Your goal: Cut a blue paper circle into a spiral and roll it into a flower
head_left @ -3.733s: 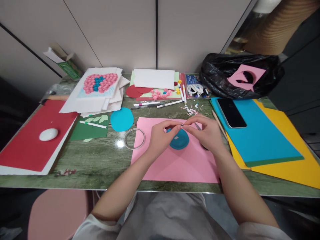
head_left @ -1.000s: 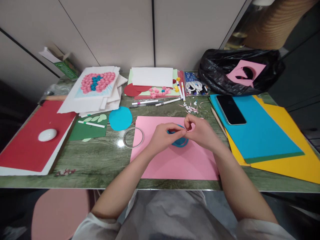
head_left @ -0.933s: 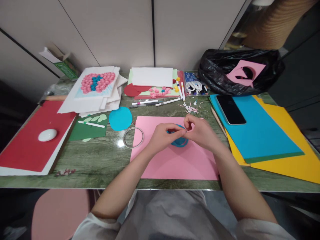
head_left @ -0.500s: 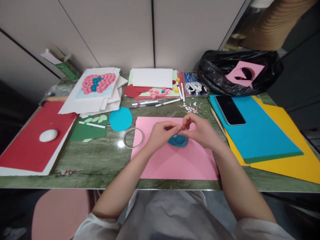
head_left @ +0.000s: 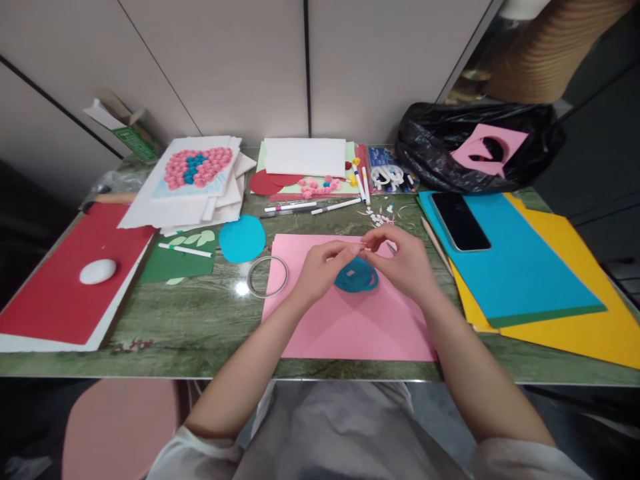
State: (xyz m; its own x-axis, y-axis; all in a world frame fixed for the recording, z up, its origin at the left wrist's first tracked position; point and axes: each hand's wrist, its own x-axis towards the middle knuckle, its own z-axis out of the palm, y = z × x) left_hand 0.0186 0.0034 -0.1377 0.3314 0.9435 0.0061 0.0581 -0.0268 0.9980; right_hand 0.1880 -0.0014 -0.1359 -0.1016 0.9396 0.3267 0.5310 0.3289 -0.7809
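Note:
My left hand (head_left: 324,268) and my right hand (head_left: 400,259) meet fingertip to fingertip above a sheet of pink paper (head_left: 320,333). Both are closed in a pinch; between them is a tiny piece, too small and hidden to name. Just under the fingers, a blue rounded paper piece (head_left: 354,280) lies on the pink sheet, a small pale bit on top and a curved cut at its right side. A grey ring (head_left: 250,277) rests over the sheet's left edge, beside a blue paper disc (head_left: 243,239).
A phone (head_left: 460,221) lies on blue card (head_left: 530,267) at right. Behind it slumps a black plastic bag (head_left: 425,147). Pens (head_left: 336,206) and paper scraps (head_left: 380,219) lie at the back. Left are red card (head_left: 65,293), a white oval object (head_left: 97,271) and a paper-flower picture (head_left: 197,167).
My right hand has shifted slightly left and its fingers have flattened closer to my left fingertips. More of the blue paper piece shows beneath them.

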